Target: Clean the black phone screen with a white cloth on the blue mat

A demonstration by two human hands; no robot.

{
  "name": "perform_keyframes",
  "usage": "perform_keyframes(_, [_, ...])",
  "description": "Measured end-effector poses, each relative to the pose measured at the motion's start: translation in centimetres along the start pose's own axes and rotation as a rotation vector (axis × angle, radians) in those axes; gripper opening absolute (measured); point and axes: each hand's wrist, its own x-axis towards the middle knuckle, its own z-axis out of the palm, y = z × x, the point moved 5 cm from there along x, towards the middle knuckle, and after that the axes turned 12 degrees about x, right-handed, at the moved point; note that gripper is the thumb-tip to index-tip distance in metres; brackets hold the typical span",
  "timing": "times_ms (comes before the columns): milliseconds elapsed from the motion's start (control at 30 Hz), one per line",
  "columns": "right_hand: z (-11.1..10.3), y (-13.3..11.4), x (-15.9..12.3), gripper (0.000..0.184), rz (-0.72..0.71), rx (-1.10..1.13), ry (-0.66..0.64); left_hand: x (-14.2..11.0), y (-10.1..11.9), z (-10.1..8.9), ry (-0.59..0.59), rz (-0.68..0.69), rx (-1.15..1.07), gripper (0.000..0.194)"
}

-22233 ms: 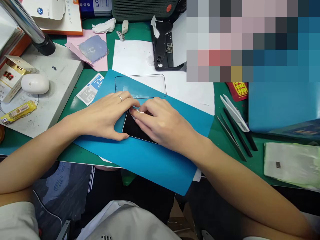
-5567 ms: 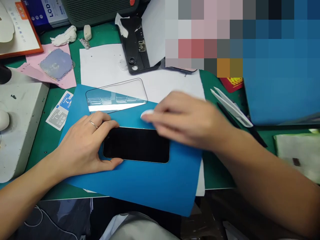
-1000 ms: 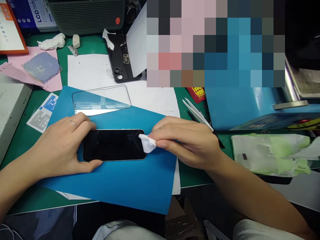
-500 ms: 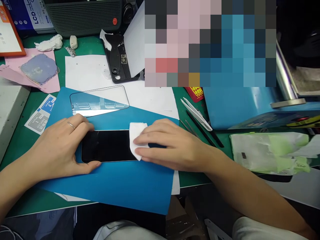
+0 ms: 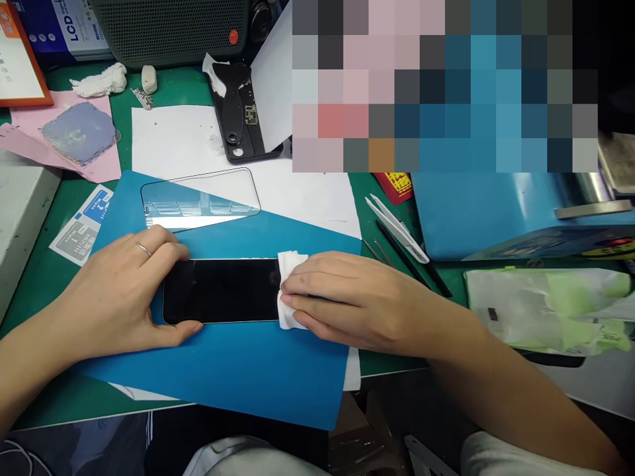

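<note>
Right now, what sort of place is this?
Likely a phone repair or accessory workbench: a black-screened phone on a blue mat, white tweezers to the right, and a box marked LCD at the back.

Head-worn view, facing forward and down, near both hands (image 5: 129,291)

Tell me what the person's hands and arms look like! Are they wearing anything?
The left hand wears a thin, shiny, silver-coloured ring on one finger. I can't see a ring on the right hand. Both hands are bare, with no gloves. The left forearm and right forearm show no sleeve, watch or bracelet.
</note>
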Motion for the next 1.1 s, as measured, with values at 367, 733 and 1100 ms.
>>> perform_keyframes(367, [-0.2,0.3,-0.4,0.029,0.125,0.001,-0.114,0.3,0.3,-0.4,0.006,0.039,0.056,0.059])
perform_keyframes(733, [-0.3,0.6,0.4,0.036,0.335,0.322,-0.066,0.4,0.3,-0.5,0.052,0.058,0.073,0.06])
perform_keyframes(1100, [-0.5,1.2,-0.7,0.034,0.488,0.368,-0.122,0.5,0.3,-0.6,0.09,0.08,0.079,0.062])
